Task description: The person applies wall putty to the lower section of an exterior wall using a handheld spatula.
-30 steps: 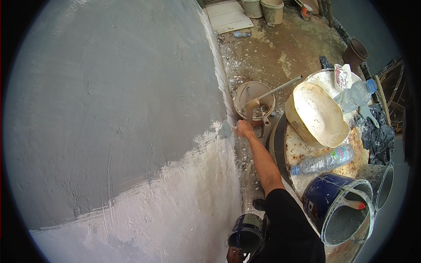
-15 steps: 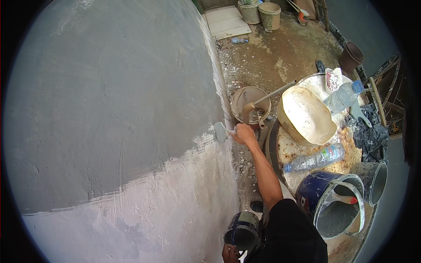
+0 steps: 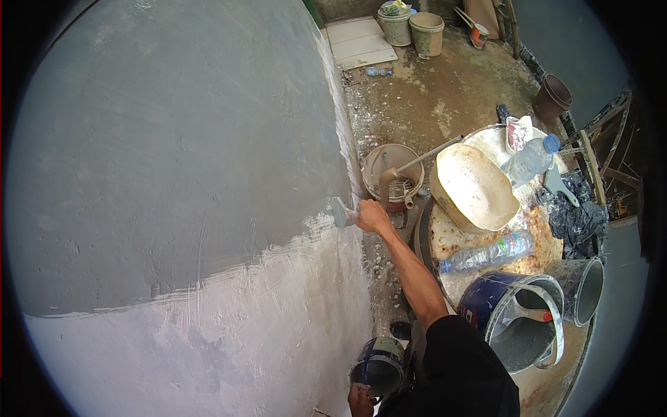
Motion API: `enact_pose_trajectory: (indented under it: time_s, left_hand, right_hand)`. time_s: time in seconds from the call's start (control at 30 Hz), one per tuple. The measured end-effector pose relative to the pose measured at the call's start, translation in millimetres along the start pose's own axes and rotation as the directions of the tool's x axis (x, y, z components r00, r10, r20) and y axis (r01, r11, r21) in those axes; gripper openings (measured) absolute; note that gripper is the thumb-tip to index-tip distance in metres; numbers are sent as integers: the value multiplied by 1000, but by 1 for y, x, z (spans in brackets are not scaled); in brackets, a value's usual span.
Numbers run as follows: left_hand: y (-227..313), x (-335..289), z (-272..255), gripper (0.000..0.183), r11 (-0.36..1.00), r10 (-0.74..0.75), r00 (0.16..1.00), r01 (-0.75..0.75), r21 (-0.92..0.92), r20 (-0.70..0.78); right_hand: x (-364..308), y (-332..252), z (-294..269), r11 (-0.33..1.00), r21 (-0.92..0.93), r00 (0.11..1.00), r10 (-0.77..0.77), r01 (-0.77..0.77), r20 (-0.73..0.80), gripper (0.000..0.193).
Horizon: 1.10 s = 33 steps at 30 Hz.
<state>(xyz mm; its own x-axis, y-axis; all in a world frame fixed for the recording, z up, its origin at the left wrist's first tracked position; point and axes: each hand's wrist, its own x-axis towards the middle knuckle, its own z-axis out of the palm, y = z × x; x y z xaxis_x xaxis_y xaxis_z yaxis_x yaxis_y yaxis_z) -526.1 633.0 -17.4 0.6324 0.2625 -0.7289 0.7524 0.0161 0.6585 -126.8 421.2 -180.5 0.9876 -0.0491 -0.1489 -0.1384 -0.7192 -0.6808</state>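
My right hand [image 3: 373, 216] is closed around the handle of a flat paintbrush [image 3: 341, 213]. The grey-coated bristles press on the wall, where wet-looking grey paint [image 3: 174, 153] meets the pale, unevenly coated lower part [image 3: 278, 306]. That arm reaches forward, with a black sleeve above the elbow. Low in the view, my left hand [image 3: 360, 399] grips a small dark paint bucket [image 3: 389, 345] at its near side; whether by rim or handle I cannot tell. The bucket is tilted, with grey paint coating its inside.
On my right a rusty drum top [image 3: 445, 226] carries a cut-open plastic container [image 3: 479, 182], two plastic bottles [image 3: 495, 251] and a black bag [image 3: 577, 215]. Nearer stands a blue bucket [image 3: 484, 295] with a brush inside. A bucket with a pipe [image 3: 367, 167] sits by the wall's base.
The view has shifted slightly, so the drum and buckets appear farther left. The brush stays against the wall at the grey paint's edge, and both hands keep their holds.
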Motion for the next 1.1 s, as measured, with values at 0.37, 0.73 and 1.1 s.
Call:
enact_pose_trajectory:
  time_s: [0.37, 0.73, 1.1]
  left_hand:
    - [-4, 2, -6, 20, 1000, 21, 994, -23, 14, 105]
    - [0, 6, -9, 13, 996, 78, 995, -80, 25, 53]
    - [-8, 13, -9, 12, 1000, -25, 1000, 25, -5, -10]
  right_hand:
    - [13, 3, 24, 981, -11, 975, 189, -191, -117, 27]
    - [-10, -18, -7, 986, -8, 979, 166, -168, -122, 23]
    - [15, -31, 41, 980, -14, 965, 190, -196, -178, 19]
